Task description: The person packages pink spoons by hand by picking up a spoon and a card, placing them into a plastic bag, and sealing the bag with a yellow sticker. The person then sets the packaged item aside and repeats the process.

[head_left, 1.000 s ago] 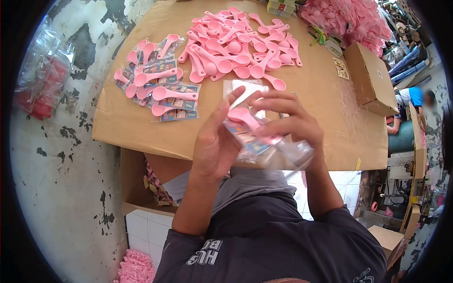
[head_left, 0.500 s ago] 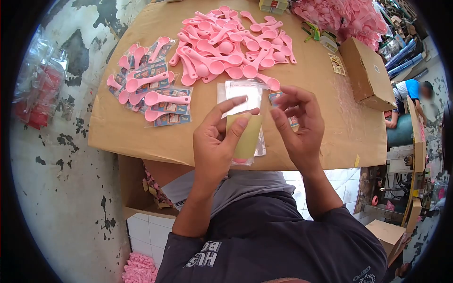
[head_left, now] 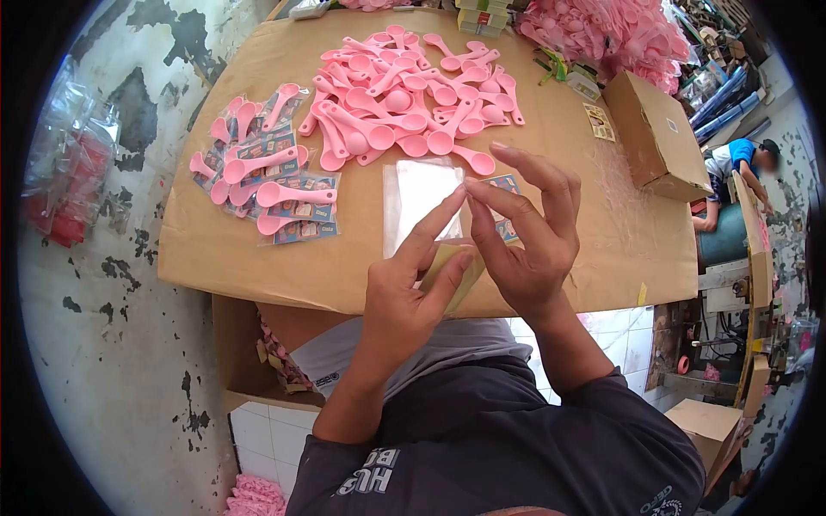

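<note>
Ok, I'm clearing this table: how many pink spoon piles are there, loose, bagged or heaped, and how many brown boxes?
Loose spoon spread: 1
Bagged spoon pile: 1
Pink heap at far corner: 1
Brown box: 1
Total: 4

Cardboard-covered table (head_left: 224, 249) is carrying a loose pile of pink spoons (head_left: 404, 95), bagged spoons (head_left: 267, 176) lying at its left, clear empty bags (head_left: 417, 202) lying near the front, a brown box (head_left: 658, 138) sitting at the right.
</note>
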`<move>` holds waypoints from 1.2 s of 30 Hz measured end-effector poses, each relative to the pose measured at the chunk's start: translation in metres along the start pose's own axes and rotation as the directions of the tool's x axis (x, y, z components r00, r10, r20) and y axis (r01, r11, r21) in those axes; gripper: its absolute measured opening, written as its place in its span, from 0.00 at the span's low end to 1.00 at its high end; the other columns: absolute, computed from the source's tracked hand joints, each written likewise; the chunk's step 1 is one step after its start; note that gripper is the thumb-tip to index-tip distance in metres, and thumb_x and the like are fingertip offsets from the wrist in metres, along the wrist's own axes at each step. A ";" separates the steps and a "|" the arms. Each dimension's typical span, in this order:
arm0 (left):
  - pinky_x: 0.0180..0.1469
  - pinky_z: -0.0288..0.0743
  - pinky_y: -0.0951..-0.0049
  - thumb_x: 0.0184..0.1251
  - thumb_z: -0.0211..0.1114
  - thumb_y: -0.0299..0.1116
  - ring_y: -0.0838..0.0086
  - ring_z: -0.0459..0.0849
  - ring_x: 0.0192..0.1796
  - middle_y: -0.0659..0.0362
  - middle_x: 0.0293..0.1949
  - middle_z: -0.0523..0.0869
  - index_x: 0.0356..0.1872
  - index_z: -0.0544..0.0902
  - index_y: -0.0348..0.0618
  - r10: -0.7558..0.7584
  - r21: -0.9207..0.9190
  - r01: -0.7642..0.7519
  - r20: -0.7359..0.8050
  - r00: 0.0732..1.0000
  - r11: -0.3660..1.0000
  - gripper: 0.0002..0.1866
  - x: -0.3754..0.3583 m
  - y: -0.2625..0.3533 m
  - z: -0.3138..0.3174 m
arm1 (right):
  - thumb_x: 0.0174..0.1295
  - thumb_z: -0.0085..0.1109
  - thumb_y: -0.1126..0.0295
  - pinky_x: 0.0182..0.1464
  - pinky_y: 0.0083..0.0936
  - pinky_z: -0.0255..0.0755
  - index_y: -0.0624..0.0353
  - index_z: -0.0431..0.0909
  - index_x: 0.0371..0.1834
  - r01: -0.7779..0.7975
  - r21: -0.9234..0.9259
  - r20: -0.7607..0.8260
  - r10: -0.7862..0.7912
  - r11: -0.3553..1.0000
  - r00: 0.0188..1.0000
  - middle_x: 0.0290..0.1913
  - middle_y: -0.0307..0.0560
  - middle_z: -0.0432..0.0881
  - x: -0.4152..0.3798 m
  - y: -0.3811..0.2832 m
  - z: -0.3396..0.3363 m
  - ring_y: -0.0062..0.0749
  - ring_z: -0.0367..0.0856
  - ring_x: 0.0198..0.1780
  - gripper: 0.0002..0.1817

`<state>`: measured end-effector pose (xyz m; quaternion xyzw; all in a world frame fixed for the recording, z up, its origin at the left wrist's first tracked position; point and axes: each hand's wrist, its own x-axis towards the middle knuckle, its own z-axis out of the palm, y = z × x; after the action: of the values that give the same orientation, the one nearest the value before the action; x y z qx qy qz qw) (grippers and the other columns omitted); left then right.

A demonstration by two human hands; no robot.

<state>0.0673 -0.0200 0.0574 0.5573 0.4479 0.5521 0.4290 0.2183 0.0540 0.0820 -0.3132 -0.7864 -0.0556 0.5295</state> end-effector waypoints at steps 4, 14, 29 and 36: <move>0.26 0.64 0.85 0.75 0.66 0.24 0.91 0.73 0.24 0.64 0.28 0.88 0.78 0.69 0.40 -0.036 0.082 0.031 0.058 0.998 0.996 0.31 -0.001 0.005 -0.001 | 0.49 0.74 0.80 0.55 0.36 0.75 0.58 0.89 0.42 0.005 -0.008 0.006 -0.005 1.000 1.000 0.57 0.47 0.86 0.000 0.001 -0.004 0.44 0.80 0.57 0.15; 0.26 0.72 0.85 0.77 0.66 0.29 0.88 0.82 0.26 0.49 0.44 0.94 0.75 0.70 0.38 -0.122 -0.065 0.127 0.071 0.990 0.990 0.29 -0.004 0.006 -0.003 | 0.60 0.65 0.80 0.63 0.35 0.74 0.64 0.82 0.47 -0.502 0.627 0.010 0.638 0.596 0.770 0.56 0.57 0.86 0.002 0.037 -0.024 0.45 0.84 0.59 0.12; 0.36 0.71 0.85 0.76 0.65 0.27 0.90 0.80 0.33 0.54 0.34 0.93 0.77 0.71 0.46 -0.035 -0.122 0.033 -0.016 0.999 0.992 0.30 -0.004 0.002 0.006 | 0.51 0.73 0.77 0.64 0.41 0.72 0.56 0.89 0.43 0.008 0.019 0.097 -0.010 1.000 0.995 0.62 0.50 0.83 0.001 0.006 -0.012 0.49 0.77 0.65 0.14; 0.36 0.71 0.85 0.76 0.65 0.27 0.90 0.81 0.35 0.51 0.36 0.94 0.78 0.70 0.44 -0.159 0.014 0.158 0.096 0.983 0.987 0.31 -0.004 0.015 0.000 | 0.55 0.66 0.83 0.66 0.39 0.73 0.63 0.83 0.43 -0.174 0.151 0.072 0.164 0.973 0.984 0.61 0.55 0.84 -0.002 0.013 -0.018 0.49 0.80 0.63 0.12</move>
<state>0.0674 -0.0278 0.0709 0.5473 0.4711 0.4871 0.4911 0.2406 0.0564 0.0850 -0.3378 -0.7742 0.0610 0.5318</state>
